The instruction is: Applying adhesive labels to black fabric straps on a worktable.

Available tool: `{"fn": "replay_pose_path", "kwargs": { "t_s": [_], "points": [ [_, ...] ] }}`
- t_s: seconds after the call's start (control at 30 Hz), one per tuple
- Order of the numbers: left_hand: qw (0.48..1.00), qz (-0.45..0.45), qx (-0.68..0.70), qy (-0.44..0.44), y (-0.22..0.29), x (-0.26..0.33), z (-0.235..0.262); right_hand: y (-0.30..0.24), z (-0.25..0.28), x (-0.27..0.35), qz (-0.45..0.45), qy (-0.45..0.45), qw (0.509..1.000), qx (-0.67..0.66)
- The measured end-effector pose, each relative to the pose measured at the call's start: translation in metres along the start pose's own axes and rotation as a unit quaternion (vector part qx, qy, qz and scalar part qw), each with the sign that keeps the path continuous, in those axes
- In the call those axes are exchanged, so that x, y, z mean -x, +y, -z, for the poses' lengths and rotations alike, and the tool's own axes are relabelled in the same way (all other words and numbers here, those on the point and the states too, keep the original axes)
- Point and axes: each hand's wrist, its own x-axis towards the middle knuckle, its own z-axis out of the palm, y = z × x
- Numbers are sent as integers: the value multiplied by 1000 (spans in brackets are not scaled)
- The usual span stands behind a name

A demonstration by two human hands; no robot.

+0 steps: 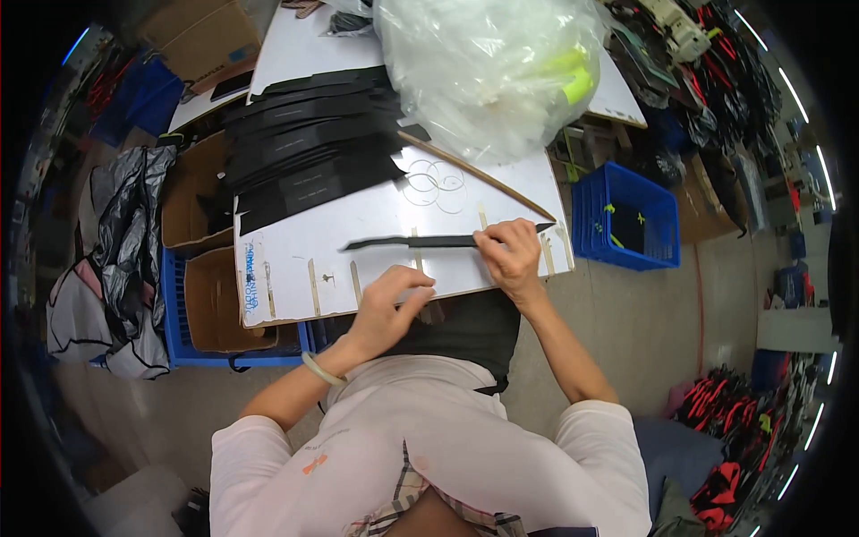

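Note:
My right hand (508, 255) pinches a long, narrow black strip (440, 241) near its right end. The strip stretches leftward over the white table (313, 237), tapering at its far left tip. Over the table's front edge is my left hand (389, 307), its thumb and fingers apart and nothing in them. Overlapping rows of flat black pieces (309, 143) lie on the table's left side. Beyond the strip, several thin rings (436, 186) rest on the white surface.
A wooden stick (479, 173) slants across the table's right part. Behind it sits a big clear plastic bag (488, 67) with something neon yellow inside. Blue crate (626, 215) stands on the floor at right; cardboard boxes (224, 300) are at left, beside silvery fabric (116, 259).

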Motion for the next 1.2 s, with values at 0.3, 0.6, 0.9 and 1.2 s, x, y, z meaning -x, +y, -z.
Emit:
{"fn": "replay_pose_path", "kwargs": {
  "t_s": [0.3, 0.6, 0.9, 1.2],
  "points": [
    [938, -97, -312, -116, -32, -9, -58, 14, 31, 76, -65, -153, 983, 76],
    [945, -91, -303, -83, -26, -11, -87, 20, 32, 93, -80, -136, 986, 53],
    [932, -93, -340, -85, -23, -10, -94, 23, 29, 94, -78, -107, 990, 46],
    [914, -115, -382, -75, -27, -9, -99, 23, 27, 96, -69, -90, 993, 44]
  ]
}}
